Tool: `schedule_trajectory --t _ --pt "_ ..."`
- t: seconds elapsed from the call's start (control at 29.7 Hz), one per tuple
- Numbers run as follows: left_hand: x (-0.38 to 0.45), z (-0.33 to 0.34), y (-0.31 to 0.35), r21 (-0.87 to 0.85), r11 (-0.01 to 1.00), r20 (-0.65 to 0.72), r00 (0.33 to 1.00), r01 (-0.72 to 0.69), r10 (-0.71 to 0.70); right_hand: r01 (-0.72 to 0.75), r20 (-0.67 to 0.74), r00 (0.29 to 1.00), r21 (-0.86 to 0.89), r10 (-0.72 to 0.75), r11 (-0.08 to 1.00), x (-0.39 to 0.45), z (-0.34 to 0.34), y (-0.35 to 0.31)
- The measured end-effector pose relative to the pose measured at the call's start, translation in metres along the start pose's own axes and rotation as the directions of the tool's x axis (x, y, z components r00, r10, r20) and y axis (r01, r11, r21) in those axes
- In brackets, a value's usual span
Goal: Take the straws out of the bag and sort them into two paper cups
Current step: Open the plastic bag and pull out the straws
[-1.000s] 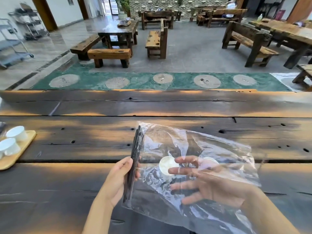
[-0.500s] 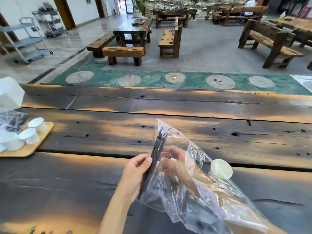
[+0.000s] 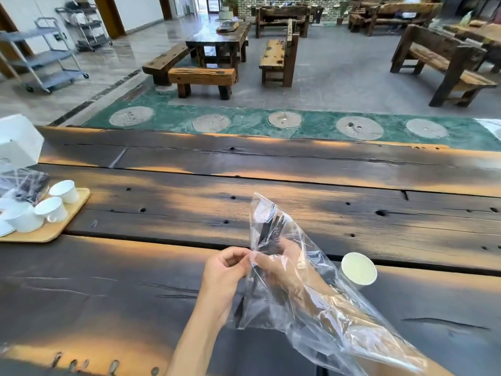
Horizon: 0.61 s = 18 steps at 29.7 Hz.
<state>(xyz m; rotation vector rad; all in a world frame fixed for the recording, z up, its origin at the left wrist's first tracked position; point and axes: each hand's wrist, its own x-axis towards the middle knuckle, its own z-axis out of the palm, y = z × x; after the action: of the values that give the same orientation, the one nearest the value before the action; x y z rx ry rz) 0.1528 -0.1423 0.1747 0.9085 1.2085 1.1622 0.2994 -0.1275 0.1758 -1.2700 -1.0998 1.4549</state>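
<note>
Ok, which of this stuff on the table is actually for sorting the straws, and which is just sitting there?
For the job:
clear plastic bag
black straws inside it
paper cup
left hand pinching the bag
right hand inside the bag

Just lying about:
wooden tray
white ceramic cups
white box

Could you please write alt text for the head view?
A person's right hand reaches inside a clear plastic bag of black straws while the left hand pinches its edge, above a dark wooden table; a paper cup stands to the right.
</note>
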Motion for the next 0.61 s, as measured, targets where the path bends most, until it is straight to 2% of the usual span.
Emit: schedule_trajectory --t 0.1,0.24,0.4,0.47,0.61 --pt "0.001 0.000 -0.004 0.040 0.999 0.006 1.000 0.005 -0.005 -0.071 0.026 0.997 0.061 0.070 0.996 0.004 -0.004 0.004" --pt "0.003 -0.002 -0.006 -0.004 1.000 -0.038 0.999 0.005 -0.006 -0.130 -0.033 0.990 0.095 0.134 0.987 0.008 -0.005 0.005" --pt "0.004 -0.002 -0.009 0.007 1.000 -0.053 0.999 0.007 -0.007 -0.163 0.039 0.987 0.204 0.158 0.965 -0.003 -0.003 0.001" --pt "0.005 -0.008 -0.011 0.018 1.000 -0.089 0.996 -0.012 0.013 -0.167 0.061 0.985 0.179 0.159 0.970 -0.008 -0.006 -0.003" --pt "0.010 -0.027 -0.014 0.028 1.000 -0.198 0.980 0.010 -0.004 -0.194 0.013 0.981 0.151 0.194 0.969 -0.007 -0.016 -0.004"
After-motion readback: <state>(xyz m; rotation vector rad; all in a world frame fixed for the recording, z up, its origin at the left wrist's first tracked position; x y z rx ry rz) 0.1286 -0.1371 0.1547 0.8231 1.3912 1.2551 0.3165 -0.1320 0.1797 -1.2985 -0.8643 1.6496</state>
